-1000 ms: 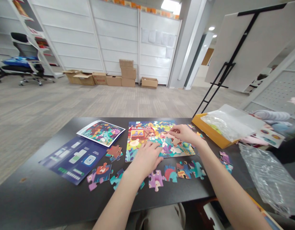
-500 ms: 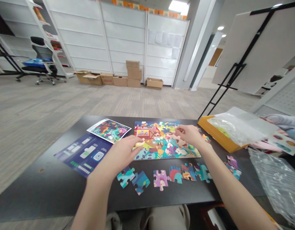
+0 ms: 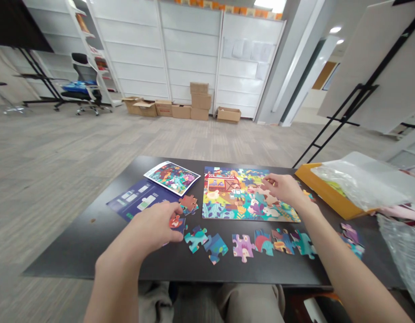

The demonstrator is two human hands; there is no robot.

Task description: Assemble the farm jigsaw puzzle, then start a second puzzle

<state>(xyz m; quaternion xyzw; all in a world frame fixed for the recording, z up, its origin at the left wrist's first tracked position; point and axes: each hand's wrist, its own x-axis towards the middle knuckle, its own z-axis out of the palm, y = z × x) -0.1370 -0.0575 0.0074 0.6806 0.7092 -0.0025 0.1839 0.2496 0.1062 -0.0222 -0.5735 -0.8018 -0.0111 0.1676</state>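
My left hand [image 3: 156, 226] hovers over loose pieces left of the jigsaw puzzle, thumb and fingers apart. A red and blue puzzle piece [image 3: 176, 223] shows between thumb and fingers; I cannot tell whether they touch it. Just beyond the fingertips lies a brown puzzle piece [image 3: 189, 204]. Over the right part of the assembled farm-scene puzzle [image 3: 224, 208], my right hand [image 3: 288, 192] has its fingertips pinched together; what they hold, if anything, is hidden. Several loose pieces, among them a purple one [image 3: 242, 246] and a blue one [image 3: 216, 248], form a row nearer me.
A picture card [image 3: 173, 177] and a dark blue sheet [image 3: 126, 204] lie at the left on the black table [image 3: 72, 249]. To the right stand a yellow box [image 3: 323, 193] and clear plastic wrapping [image 3: 400, 255]. More pieces [image 3: 351, 237] lie beyond my right forearm.
My left hand has left the puzzle's left side for the loose pieces beside it, uncovering the puzzle's lower left. My right hand stays pinched over the puzzle. The view has swung left.
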